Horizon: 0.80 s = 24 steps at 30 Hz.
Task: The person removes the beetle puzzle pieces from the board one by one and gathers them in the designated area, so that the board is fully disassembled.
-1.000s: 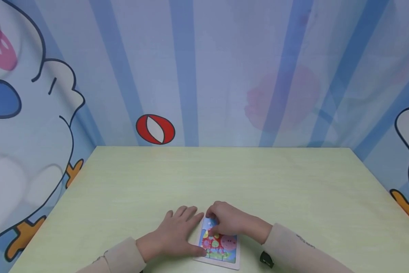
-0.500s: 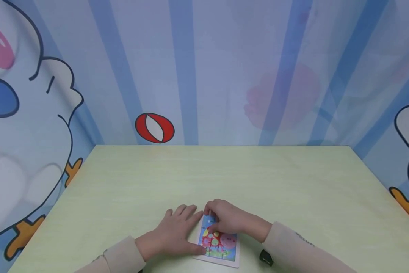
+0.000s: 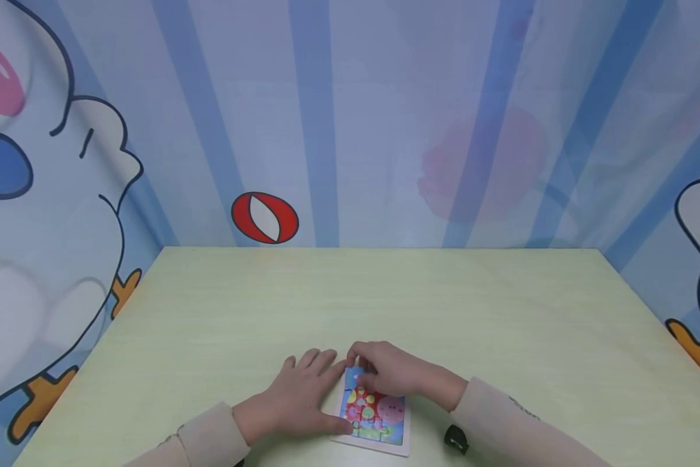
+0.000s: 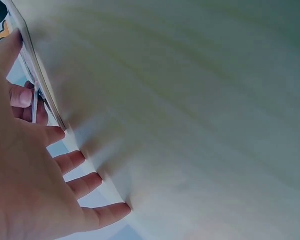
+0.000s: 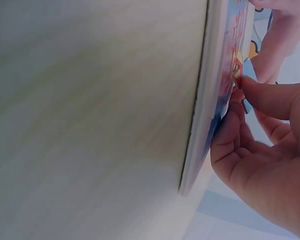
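Observation:
A jigsaw puzzle [image 3: 389, 412] in a pale frame lies on the table, showing a pink character in red among flowers on blue. My left hand [image 3: 297, 403] lies spread at its left side, thumb on the lower-left edge, other fingers on the tabletop. At the top-left corner of the puzzle, my right hand [image 3: 393, 370] pinches a light blue puzzle piece [image 5: 248, 68] between thumb and fingers. In the left wrist view this puzzle piece [image 4: 35, 105] appears edge-on, tilted up from the frame. The right hand hides the puzzle's upper-right part.
The pale yellow-green table [image 3: 385, 298] stretches back to a blue striped cloth backdrop [image 3: 379, 130] with cartoon figures on both sides. A small black object [image 3: 457, 439] is beside the right sleeve [image 3: 501, 415].
My right hand has shifted slightly left toward the puzzle's top-left corner, its fingers still pinching the puzzle piece. The left hand stays in place.

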### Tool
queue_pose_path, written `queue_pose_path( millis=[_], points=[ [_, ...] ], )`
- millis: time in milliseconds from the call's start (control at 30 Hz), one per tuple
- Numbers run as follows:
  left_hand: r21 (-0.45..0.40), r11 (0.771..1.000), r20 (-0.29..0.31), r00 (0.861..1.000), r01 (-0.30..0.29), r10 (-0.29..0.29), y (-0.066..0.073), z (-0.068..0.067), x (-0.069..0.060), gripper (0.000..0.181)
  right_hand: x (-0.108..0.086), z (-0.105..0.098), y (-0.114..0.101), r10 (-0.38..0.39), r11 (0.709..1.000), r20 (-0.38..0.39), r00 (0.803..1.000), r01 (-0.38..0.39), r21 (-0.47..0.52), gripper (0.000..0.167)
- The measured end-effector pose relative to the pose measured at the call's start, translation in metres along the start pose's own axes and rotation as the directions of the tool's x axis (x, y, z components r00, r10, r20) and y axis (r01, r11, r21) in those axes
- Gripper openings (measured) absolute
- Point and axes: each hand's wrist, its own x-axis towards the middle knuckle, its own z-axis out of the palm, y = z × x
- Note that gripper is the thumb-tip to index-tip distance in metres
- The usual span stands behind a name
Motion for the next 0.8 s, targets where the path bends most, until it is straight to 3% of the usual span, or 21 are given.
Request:
queue_pose_path(
  millis=[200, 400, 567, 800],
  points=[
    [0.004, 1.0, -0.004, 1.0, -0.003, 0.003, 0.0, -0.001, 0.001, 0.096, 0.002, -0.002, 0.004, -0.019, 0.998, -0.004, 1.0, 0.019, 0.065, 0.016],
    [0.015, 1.0, 0.0, 1.0, 0.003, -0.003, 0.001, -0.001, 0.001, 0.098, 0.005, -0.012, 0.014, -0.02, 0.997, -0.057, 0.998, 0.024, 0.076, 0.014],
    [0.015, 1.0, 0.01, 1.0, 0.023, -0.023, 0.001, 0.002, 0.002, 0.101, 0.006, -0.037, 0.03, -0.009, 0.99, -0.13, 0.991, 0.027, 0.135, 0.012],
    [0.014, 1.0, 0.001, 1.0, 0.023, -0.023, 0.003, 0.004, 0.002, 0.101, 0.007, -0.076, 0.059, 0.074, 0.981, -0.21, 0.975, -0.033, 0.192, 0.015]
  ],
)
